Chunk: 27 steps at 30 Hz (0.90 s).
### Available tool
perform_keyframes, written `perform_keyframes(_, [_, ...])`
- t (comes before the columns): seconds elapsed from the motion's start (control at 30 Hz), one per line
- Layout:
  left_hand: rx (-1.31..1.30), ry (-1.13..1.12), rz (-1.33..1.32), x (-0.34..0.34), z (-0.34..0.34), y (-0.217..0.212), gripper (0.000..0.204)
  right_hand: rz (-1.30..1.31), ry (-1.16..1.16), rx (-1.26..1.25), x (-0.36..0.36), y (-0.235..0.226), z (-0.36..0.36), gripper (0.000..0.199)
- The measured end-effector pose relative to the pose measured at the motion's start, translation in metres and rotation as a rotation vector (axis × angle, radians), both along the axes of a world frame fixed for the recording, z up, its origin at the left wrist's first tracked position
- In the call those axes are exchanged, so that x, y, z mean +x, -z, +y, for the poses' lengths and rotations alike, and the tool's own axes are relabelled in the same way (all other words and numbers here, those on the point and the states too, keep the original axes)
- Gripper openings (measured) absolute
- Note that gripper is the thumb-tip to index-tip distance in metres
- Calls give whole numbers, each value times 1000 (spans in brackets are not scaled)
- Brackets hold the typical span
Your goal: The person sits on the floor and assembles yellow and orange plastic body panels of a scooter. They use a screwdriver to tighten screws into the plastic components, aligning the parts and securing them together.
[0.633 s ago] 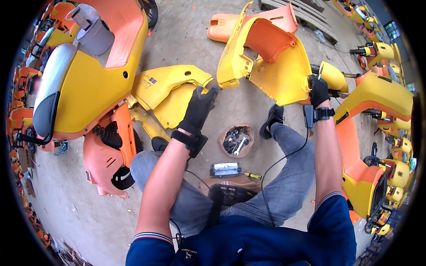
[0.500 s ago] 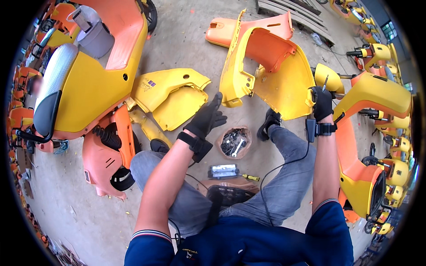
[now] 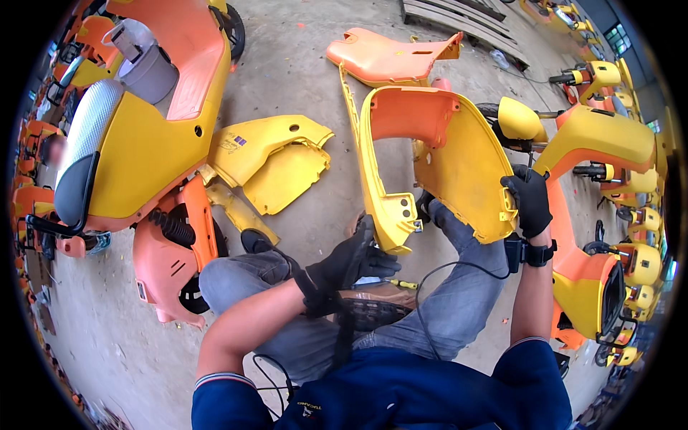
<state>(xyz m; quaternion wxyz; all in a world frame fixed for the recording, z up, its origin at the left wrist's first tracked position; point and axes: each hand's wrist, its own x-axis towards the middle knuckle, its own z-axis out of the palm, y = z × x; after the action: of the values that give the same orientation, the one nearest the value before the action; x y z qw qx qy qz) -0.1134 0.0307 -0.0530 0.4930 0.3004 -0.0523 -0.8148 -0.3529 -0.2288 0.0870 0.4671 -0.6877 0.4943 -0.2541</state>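
A large curved scooter body panel [image 3: 469,165], yellow with an orange middle section, stands tilted before me. My right hand [image 3: 530,201] is closed on its right edge. A thin dark shaft, perhaps a screwdriver [image 3: 530,156], sticks up from that hand; its handle is hidden. My left hand [image 3: 344,261] is beside the panel's lower left corner, fingers stretched apart, seemingly touching the edge. Both hands wear black gloves. Below the left hand, a yellow-handled screwdriver [image 3: 405,284] lies on the floor.
A yellow side panel [image 3: 269,154] lies at left, by a yellow and orange scooter [image 3: 150,150]. An orange panel [image 3: 387,57] lies beyond, near a wooden pallet [image 3: 466,29]. Another scooter [image 3: 595,147] stands close at right. A grey bucket [image 3: 149,75] rests on the left scooter.
The big panel has come nearer to me and turned, parting from the orange panel behind it. Both hands moved toward me. The bag of small parts is now hidden.
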Motion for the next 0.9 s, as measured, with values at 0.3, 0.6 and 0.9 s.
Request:
perform_keyframes(0.3, [-62,-198,-177,23,-29,-16,85,-96,9,-17,17,74,-48,16])
perform_keyframes(0.6, [10,-426,-192,66,-92,46,61,-96,-44,321,57,81,-13,30])
perform_keyframes(0.9, [32,-433,-232,54,-99,40,74,210,-92,-77,48,113,37,64])
